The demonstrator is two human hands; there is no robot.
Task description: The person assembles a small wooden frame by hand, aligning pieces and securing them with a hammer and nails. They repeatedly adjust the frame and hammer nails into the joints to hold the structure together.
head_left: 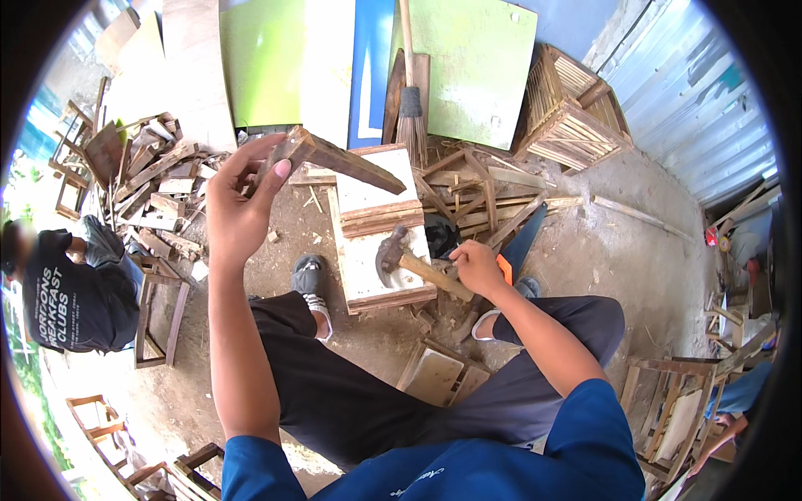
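Note:
My left hand [244, 196] is raised on the left, its fingers and thumb closed round one end of a brown wooden piece [355, 164]. That piece looks like short lengths of wood meeting at an angle, its long part slanting down to the right. In my right hand [478, 269] is a claw hammer [430, 274], gripped by its wooden handle. The rusty hammer head lies over the near part of a low wooden block-like stand [357, 260] with whitish tops. From this view I cannot tell whether the head touches it.
Scrap wood [159, 188] is heaped at the left, near another person [79, 288]. A handsaw [525, 242] with an orange handle is beside my right hand. Behind stand a broom [410, 117], coloured boards [468, 75] and a slatted wooden frame [576, 125]. Chair frames [677, 409] stand lower right.

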